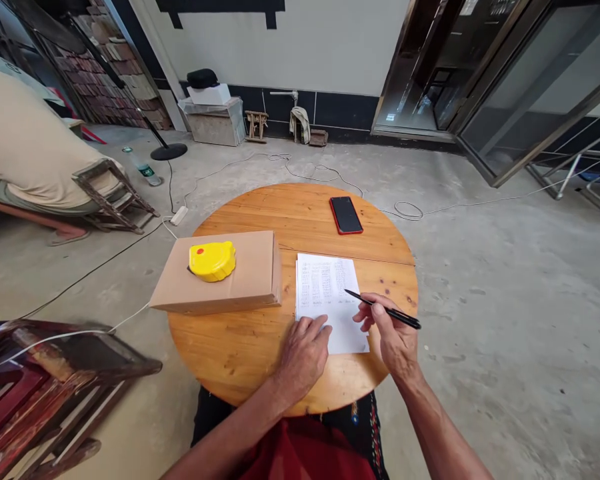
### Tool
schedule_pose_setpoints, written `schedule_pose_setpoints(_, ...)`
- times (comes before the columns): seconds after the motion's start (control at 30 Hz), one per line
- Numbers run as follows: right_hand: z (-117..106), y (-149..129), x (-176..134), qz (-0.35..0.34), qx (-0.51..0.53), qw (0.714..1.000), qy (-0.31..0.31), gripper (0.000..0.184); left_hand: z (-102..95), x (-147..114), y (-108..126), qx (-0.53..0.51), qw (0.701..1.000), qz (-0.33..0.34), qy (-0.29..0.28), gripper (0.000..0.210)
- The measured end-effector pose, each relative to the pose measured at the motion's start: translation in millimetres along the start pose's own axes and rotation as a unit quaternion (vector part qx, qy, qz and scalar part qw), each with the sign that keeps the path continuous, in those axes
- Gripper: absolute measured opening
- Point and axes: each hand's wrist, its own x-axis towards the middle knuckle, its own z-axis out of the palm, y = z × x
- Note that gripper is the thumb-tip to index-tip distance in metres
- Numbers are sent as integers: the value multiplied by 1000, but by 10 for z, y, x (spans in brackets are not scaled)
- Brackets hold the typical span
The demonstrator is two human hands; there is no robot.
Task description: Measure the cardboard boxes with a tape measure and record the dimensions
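A stack of white paper sheets (343,333) lies on the round wooden table (240,347), its upper half covered with columns of small handwriting too fine to read. My right hand (393,333) grips a black pen (400,316) between thumb and fingers, its tip above or on the written rows; contact cannot be made out. Resting on the lower left edge of the paper is my left hand (305,347), fingers apart and slightly bent, holding nothing. To the left sits a closed cardboard box (250,287) with a yellow tape measure (213,261) on top.
A phone (346,215) with a red case lies near the table's far edge. White cables (410,212) run across the concrete floor. At left, a person (45,140) sits beside a small wooden stool (115,197) and a plastic bottle (145,170). A wooden chair (55,387) stands front left.
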Motion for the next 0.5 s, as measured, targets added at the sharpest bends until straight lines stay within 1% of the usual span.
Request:
schedule_pose_setpoints(0.1, 36, 57, 51, 31, -34, 999, -7, 21, 12, 0, -7, -6, 1000, -3, 4, 32)
schedule_pose_setpoints(0.2, 74, 97, 100, 52, -77, 996, -18, 19, 9, 5, -7, -1, 1000, -6, -10, 36)
schedule_pose_setpoints(0.33, 115, 209, 173, 58, -91, 992, -70, 22, -2, 17, 7, 20, 999, -8, -30, 42)
schedule_pose_setpoints(0.43, 152, 302, 225, 62, -131, 983, -109, 17, -4, 25, 20, 19, 999, -10, -32, 42)
schedule_pose_setpoints(0.5, 180, 338, 243, 52, -166, 977, -124, 17, -4, 27, 25, 14, 999, -16, -25, 42)
